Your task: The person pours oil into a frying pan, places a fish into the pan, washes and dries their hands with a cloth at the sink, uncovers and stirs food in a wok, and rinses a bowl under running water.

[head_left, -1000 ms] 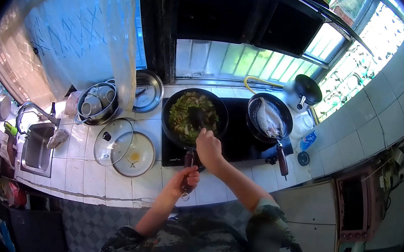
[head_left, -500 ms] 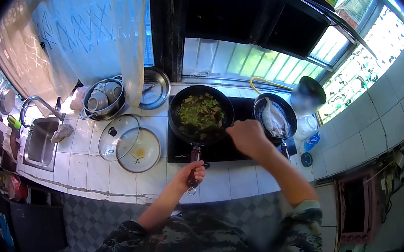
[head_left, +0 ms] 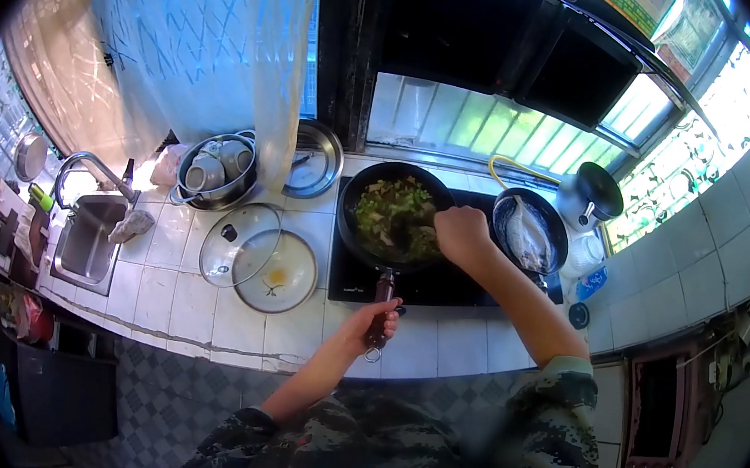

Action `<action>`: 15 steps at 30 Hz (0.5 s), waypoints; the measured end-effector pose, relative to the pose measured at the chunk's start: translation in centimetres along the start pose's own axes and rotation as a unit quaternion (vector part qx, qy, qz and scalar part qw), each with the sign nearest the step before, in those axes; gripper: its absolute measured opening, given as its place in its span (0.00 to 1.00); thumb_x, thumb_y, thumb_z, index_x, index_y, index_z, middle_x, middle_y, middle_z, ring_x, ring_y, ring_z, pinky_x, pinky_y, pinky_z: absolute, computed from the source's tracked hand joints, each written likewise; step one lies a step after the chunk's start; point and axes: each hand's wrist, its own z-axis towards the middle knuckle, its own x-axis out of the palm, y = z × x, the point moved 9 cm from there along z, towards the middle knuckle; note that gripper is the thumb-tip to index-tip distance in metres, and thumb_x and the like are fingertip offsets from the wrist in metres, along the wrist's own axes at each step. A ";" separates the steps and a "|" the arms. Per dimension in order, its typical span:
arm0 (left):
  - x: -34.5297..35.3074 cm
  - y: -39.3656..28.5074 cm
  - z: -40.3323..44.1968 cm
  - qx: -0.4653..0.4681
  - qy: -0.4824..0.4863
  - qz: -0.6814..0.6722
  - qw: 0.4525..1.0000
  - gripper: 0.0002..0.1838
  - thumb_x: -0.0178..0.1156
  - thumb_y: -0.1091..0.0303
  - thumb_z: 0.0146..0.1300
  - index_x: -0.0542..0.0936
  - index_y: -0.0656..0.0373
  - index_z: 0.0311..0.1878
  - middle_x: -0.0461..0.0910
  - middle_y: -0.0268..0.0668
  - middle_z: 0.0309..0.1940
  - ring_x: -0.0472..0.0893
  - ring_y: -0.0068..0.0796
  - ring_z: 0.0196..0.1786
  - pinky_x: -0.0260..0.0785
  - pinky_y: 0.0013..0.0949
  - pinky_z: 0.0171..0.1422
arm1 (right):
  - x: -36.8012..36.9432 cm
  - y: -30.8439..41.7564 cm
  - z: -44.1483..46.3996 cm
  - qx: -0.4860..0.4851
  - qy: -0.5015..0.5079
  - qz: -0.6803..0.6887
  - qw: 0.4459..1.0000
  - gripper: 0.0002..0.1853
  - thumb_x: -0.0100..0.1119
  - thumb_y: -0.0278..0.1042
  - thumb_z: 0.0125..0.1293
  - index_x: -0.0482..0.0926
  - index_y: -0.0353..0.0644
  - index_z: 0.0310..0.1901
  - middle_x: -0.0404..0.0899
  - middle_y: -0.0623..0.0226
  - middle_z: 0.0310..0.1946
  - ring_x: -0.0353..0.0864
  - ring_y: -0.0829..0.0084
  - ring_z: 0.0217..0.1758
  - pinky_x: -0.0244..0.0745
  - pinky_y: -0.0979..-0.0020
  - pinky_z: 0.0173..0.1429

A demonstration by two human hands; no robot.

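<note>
A dark frying pan (head_left: 351,218) sits on the black cooktop, holding chopped green vegetables (head_left: 393,207) mixed with pale brown pieces. My left hand (head_left: 370,325) is wrapped round its brown handle, below the pan. At the pan's right rim, my right hand (head_left: 464,234) is closed like a fist over a dark cooking utensil; its handle is hidden by the fingers, and a dark patch among the food seems to be its head. Right of that hand, a second pan (head_left: 563,235) holds a whole fish (head_left: 528,236).
Two glass lids (head_left: 298,273) overlap on the white tiled counter, left of the cooktop (head_left: 441,298). Behind them stand a pot of bowls (head_left: 217,167) and a round metal lid (head_left: 314,159). A sink (head_left: 85,249) is at far left; a small dark pot (head_left: 599,189) stands at back right.
The view has shifted, so the counter appears farther right. The food in the pan is rearranged, and my right hand has come closer over the pan's right rim. My left hand keeps its grip.
</note>
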 end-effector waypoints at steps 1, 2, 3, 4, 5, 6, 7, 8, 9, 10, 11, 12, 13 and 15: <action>0.1 -0.2 -0.1 0.001 0.001 0.008 1.000 0.12 0.55 0.70 0.60 0.67 0.58 0.46 0.66 0.30 0.21 0.66 0.18 0.21 0.60 0.19 0.22 | -0.5 -0.4 -0.4 0.011 -0.018 0.013 1.000 0.04 0.55 0.28 0.50 0.81 0.44 0.25 0.81 0.61 0.25 0.82 0.63 0.31 0.76 0.67 0.33; 0.1 -0.5 0.1 0.006 0.003 0.008 1.000 0.12 0.55 0.70 0.60 0.67 0.58 0.46 0.66 0.30 0.21 0.66 0.18 0.21 0.60 0.19 0.22 | -1.1 -0.5 -0.9 0.008 -0.022 0.011 1.000 0.04 0.55 0.28 0.50 0.81 0.44 0.25 0.81 0.61 0.25 0.82 0.63 0.31 0.76 0.67 0.33; -0.1 -0.3 0.2 0.002 0.006 0.009 1.000 0.12 0.55 0.70 0.60 0.67 0.58 0.45 0.65 0.30 0.21 0.65 0.18 0.22 0.60 0.19 0.22 | -1.9 -1.2 -1.7 0.044 -0.035 0.019 0.998 0.05 0.55 0.28 0.50 0.81 0.43 0.25 0.80 0.60 0.25 0.82 0.62 0.31 0.76 0.66 0.34; 0.0 0.0 0.2 -0.004 0.010 0.009 1.000 0.12 0.55 0.70 0.60 0.67 0.58 0.45 0.65 0.29 0.21 0.65 0.18 0.22 0.59 0.19 0.21 | -2.6 -2.1 -2.4 0.080 -0.046 0.028 0.995 0.05 0.55 0.28 0.50 0.81 0.43 0.25 0.80 0.60 0.25 0.82 0.61 0.31 0.76 0.66 0.34; 0.0 -0.1 0.1 -0.005 0.003 0.013 1.000 0.12 0.55 0.69 0.60 0.66 0.57 0.44 0.64 0.29 0.21 0.64 0.18 0.21 0.59 0.19 0.21 | -2.8 -2.7 -2.7 0.097 -0.038 0.031 0.994 0.05 0.54 0.29 0.51 0.80 0.42 0.25 0.80 0.58 0.25 0.81 0.60 0.31 0.76 0.66 0.35; -0.1 0.0 0.2 -0.006 0.003 0.013 1.000 0.12 0.55 0.69 0.60 0.66 0.57 0.44 0.64 0.29 0.21 0.64 0.18 0.21 0.59 0.19 0.21 | -2.3 -3.2 -2.5 0.098 -0.037 0.032 0.994 0.05 0.54 0.29 0.51 0.80 0.42 0.25 0.80 0.58 0.25 0.81 0.60 0.31 0.76 0.66 0.35; -0.2 0.0 0.3 -0.009 0.002 0.020 1.000 0.11 0.55 0.69 0.60 0.66 0.57 0.44 0.64 0.29 0.21 0.64 0.18 0.21 0.59 0.19 0.21 | -1.1 -4.2 -1.9 0.124 -0.039 0.054 0.990 0.06 0.53 0.29 0.51 0.80 0.41 0.25 0.80 0.57 0.26 0.81 0.59 0.32 0.76 0.65 0.36; -0.3 0.0 0.3 -0.010 0.000 0.026 1.000 0.11 0.55 0.69 0.61 0.66 0.57 0.43 0.64 0.29 0.21 0.64 0.17 0.21 0.58 0.19 0.21 | 0.5 -5.3 -1.3 0.150 -0.042 0.077 0.985 0.06 0.53 0.28 0.51 0.80 0.40 0.25 0.80 0.56 0.27 0.81 0.59 0.32 0.76 0.65 0.36; -0.3 -0.1 0.2 -0.009 0.000 0.028 1.000 0.11 0.55 0.69 0.61 0.66 0.57 0.43 0.64 0.29 0.21 0.64 0.17 0.21 0.58 0.19 0.21 | 3.1 -6.5 0.0 0.155 -0.065 0.088 0.982 0.08 0.53 0.30 0.53 0.80 0.37 0.26 0.80 0.57 0.23 0.81 0.62 0.27 0.76 0.66 0.33; -0.2 -0.1 0.1 -0.012 0.002 0.027 1.000 0.11 0.55 0.69 0.61 0.66 0.57 0.43 0.64 0.29 0.21 0.64 0.17 0.21 0.58 0.19 0.21 | 4.2 -7.2 1.0 0.153 -0.067 0.089 0.982 0.08 0.53 0.30 0.53 0.80 0.37 0.26 0.80 0.57 0.23 0.81 0.62 0.27 0.76 0.66 0.33; -0.2 -0.2 0.1 -0.014 0.005 0.026 1.000 0.11 0.54 0.69 0.61 0.65 0.57 0.43 0.64 0.28 0.21 0.63 0.17 0.21 0.58 0.19 0.21 | 7.0 -8.3 1.9 0.195 0.014 0.252 0.948 0.09 0.54 0.32 0.53 0.80 0.36 0.26 0.79 0.58 0.20 0.79 0.64 0.23 0.75 0.67 0.31; -0.3 -0.4 0.2 -0.010 0.006 0.026 1.000 0.11 0.54 0.69 0.61 0.65 0.57 0.43 0.64 0.28 0.21 0.63 0.17 0.21 0.58 0.19 0.21 | 9.9 -8.7 2.4 0.229 0.096 0.406 0.880 0.11 0.55 0.35 0.53 0.80 0.35 0.26 0.78 0.59 0.18 0.78 0.67 0.20 0.74 0.68 0.29; -0.5 -0.5 0.3 -0.015 0.012 0.024 1.000 0.10 0.54 0.69 0.61 0.66 0.57 0.43 0.64 0.28 0.20 0.64 0.17 0.21 0.58 0.19 0.21 | 12.1 -8.8 3.5 0.193 0.063 0.487 0.850 0.14 0.59 0.39 0.51 0.81 0.35 0.30 0.76 0.61 0.14 0.74 0.71 0.14 0.71 0.70 0.25; -0.6 -0.7 0.1 -0.019 0.015 0.025 0.999 0.10 0.54 0.69 0.61 0.66 0.58 0.43 0.64 0.28 0.20 0.64 0.18 0.21 0.58 0.19 0.21 | 11.1 -8.4 3.3 0.156 0.059 0.475 0.864 0.14 0.60 0.40 0.50 0.82 0.38 0.33 0.77 0.61 0.17 0.76 0.69 0.17 0.73 0.70 0.27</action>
